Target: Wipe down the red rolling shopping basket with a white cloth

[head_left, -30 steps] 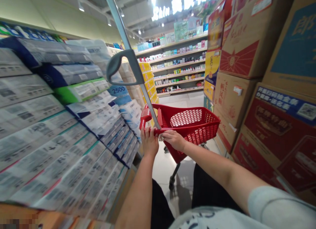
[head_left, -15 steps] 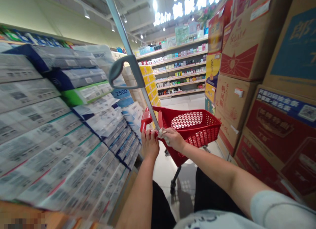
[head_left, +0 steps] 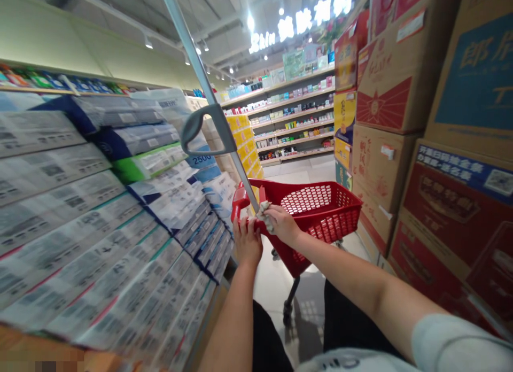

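A red shopping cart [head_left: 320,198] with a perforated basket stands ahead of me, tilted in my view. My left hand [head_left: 247,241] lies with its fingers curled over the cart's red handle [head_left: 239,202]. Close beside it, my right hand [head_left: 284,225] grips a crumpled pale cloth [head_left: 264,214], which is pressed against the handle bar near the base of a metal pole [head_left: 247,182]. The pole rises up and to the left from there. A grey loop grip [head_left: 208,129] sits partway up it. The basket shows nothing inside.
Stacked packs of paper goods [head_left: 80,222] line the left side closely. Tall stacks of cardboard boxes [head_left: 385,163] stand on the right. Beyond the cart are yellow boxes [head_left: 242,139] and shelves of small products [head_left: 296,115]. A cart wheel [head_left: 287,310] rests on the pale floor.
The view has tilted slightly, so the cart and hands appear a little lower and further right. Both hands keep their places, with the cloth still at the pole's base.
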Action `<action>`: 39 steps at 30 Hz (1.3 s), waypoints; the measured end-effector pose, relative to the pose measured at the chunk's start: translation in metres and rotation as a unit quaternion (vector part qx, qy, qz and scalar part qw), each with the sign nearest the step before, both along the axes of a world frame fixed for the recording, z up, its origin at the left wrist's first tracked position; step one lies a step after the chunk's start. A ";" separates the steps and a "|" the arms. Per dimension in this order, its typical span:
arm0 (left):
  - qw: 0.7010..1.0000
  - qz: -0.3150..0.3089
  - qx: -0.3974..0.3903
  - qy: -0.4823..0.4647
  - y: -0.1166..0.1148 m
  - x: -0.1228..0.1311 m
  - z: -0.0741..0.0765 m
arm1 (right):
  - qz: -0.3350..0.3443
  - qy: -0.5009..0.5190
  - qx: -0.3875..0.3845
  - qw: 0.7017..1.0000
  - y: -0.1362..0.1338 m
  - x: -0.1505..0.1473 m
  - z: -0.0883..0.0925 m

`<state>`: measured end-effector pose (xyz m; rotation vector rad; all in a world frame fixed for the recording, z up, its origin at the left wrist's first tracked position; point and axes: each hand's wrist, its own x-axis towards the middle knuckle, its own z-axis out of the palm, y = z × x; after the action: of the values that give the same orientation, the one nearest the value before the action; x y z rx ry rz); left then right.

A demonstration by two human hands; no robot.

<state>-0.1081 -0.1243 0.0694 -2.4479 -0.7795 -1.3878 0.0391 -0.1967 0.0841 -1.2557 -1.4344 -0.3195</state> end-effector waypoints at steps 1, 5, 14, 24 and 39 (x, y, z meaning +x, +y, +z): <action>1.000 0.001 -0.001 0.000 -0.001 0.000 0.000 | 0.001 0.001 -0.008 1.000 0.000 0.001 -0.001; 1.000 0.003 0.000 0.009 -0.003 -0.001 0.001 | 0.004 -0.020 -0.036 0.999 0.001 0.004 -0.011; 1.000 0.018 0.007 0.014 -0.005 -0.005 0.000 | -0.038 -0.088 -0.025 0.995 -0.012 0.011 -0.030; 1.000 0.011 -0.015 0.012 0.002 -0.011 0.003 | -0.065 -0.084 -0.033 0.994 -0.009 0.001 -0.037; 1.000 0.018 0.015 0.008 0.004 -0.012 0.005 | -0.134 -0.047 -0.083 0.986 -0.020 0.020 -0.036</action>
<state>-0.1206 -0.1199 0.0741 -2.4074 -0.7897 -1.3556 0.0594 -0.2164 0.0486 -1.5928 -1.3938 -0.4542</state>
